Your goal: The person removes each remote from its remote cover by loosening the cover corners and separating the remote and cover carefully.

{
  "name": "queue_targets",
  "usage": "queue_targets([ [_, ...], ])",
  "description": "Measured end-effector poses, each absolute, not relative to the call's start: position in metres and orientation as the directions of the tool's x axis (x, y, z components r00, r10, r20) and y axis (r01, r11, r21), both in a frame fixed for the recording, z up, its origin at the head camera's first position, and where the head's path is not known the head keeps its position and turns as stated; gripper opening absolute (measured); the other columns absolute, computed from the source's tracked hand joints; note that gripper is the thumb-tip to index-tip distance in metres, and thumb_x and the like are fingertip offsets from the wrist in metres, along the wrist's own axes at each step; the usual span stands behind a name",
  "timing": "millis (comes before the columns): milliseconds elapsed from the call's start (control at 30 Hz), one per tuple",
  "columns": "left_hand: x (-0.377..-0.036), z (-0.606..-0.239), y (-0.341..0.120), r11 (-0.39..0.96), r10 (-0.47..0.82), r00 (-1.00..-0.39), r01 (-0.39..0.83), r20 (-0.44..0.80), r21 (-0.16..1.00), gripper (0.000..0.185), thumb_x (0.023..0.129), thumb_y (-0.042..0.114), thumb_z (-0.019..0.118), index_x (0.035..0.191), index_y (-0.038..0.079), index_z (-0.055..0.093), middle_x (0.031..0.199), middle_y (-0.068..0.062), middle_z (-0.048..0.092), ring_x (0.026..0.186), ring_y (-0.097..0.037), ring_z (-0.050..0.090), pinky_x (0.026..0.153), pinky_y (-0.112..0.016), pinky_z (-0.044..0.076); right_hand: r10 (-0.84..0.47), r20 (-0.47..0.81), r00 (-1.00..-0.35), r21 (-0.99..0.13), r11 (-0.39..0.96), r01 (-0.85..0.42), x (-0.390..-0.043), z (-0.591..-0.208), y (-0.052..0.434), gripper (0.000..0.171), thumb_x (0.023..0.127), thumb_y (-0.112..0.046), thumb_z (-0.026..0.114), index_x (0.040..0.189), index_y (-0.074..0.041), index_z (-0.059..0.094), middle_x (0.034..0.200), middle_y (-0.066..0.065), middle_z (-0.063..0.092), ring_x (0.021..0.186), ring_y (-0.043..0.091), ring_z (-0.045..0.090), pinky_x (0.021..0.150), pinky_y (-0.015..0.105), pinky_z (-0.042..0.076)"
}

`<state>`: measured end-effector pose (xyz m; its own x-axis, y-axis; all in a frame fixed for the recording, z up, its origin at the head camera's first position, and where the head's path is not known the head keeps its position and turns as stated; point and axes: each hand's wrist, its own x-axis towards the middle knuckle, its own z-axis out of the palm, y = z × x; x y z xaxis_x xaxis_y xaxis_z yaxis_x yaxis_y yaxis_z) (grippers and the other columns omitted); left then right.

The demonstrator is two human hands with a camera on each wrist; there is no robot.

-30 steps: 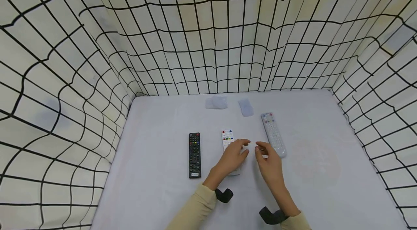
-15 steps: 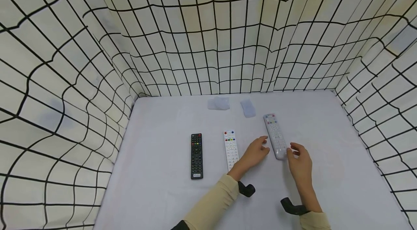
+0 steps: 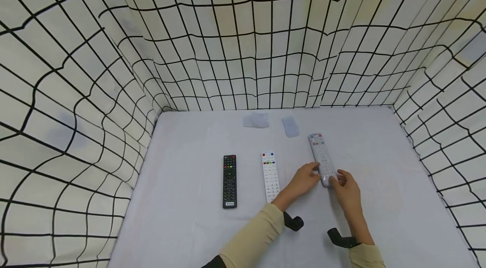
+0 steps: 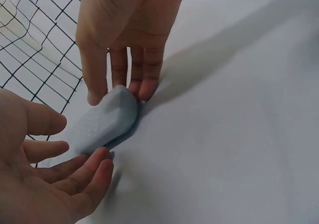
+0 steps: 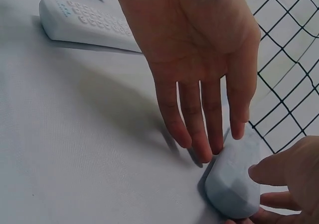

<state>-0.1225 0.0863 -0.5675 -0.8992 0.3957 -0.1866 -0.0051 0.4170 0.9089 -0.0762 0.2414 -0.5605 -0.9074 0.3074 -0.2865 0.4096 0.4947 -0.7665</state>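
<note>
A pale grey-white remote control (image 3: 322, 154) lies slanted on the white table, its coloured buttons toward the far end. My left hand (image 3: 305, 181) is at its left edge; in the left wrist view, fingertips (image 4: 102, 159) touch the side of the remote control (image 4: 107, 122), with the thumb held off. My right hand (image 3: 348, 190) pinches the near end, the thumb (image 5: 259, 173) on top and fingers at the side. To the left lie a white remote control (image 3: 270, 177), its lower end partly hidden by my left arm, and a black remote control (image 3: 229, 181).
Two small pale bluish pieces, a wide one (image 3: 256, 120) and a narrow one (image 3: 290, 126), lie near the table's back edge. A black wire grid (image 3: 262, 57) over white sheeting encloses the table (image 3: 182, 226) at the back and both sides. Each wrist carries a black mount.
Both hands have moved right from over the white remote control to the pale grey-white one. The left fingertips now meet its left edge, and the right hand has closed on its near end.
</note>
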Motion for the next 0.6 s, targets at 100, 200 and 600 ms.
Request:
queue_targets([
  [100,-0.120,-0.568,0.087,0.414,0.396,-0.908,0.041,-0.139,0.909,0.047,0.101,0.011,0.060,0.147,0.001,0.056,0.141,-0.017,0.063,0.108,-0.014,0.065,0.089,-0.020,0.052,0.314,-0.268,-0.911,-0.778,0.487,0.397,-0.076,-0.562,0.241,0.053,0.106,-0.020,0.055,0.152,0.005,0.043,0.145,0.034,0.054,0.128,0.046,0.058,0.097,0.044,0.054],
  [200,-0.117,-0.568,0.087,0.410,0.394,-0.916,0.095,-0.082,0.907,0.045,0.100,0.007,0.060,0.145,0.003,0.058,0.136,-0.017,0.063,0.099,-0.007,0.058,0.085,-0.017,0.048,0.326,-0.248,-0.912,-0.802,0.459,0.382,-0.074,-0.562,0.239,0.050,0.106,-0.020,0.056,0.150,0.002,0.047,0.144,0.031,0.054,0.126,0.044,0.060,0.083,0.022,0.052],
  [600,-0.106,-0.557,0.084,0.432,0.359,-0.927,0.268,0.108,0.861,0.054,0.099,-0.005,0.060,0.147,0.018,0.057,0.135,-0.006,0.056,0.114,-0.015,0.065,0.087,-0.013,0.051,0.358,-0.084,-0.930,-0.948,0.260,0.185,-0.073,-0.539,0.230,0.045,0.106,-0.022,0.061,0.144,0.002,0.055,0.131,0.021,0.058,0.084,-0.013,0.061,0.078,0.010,0.055],
])
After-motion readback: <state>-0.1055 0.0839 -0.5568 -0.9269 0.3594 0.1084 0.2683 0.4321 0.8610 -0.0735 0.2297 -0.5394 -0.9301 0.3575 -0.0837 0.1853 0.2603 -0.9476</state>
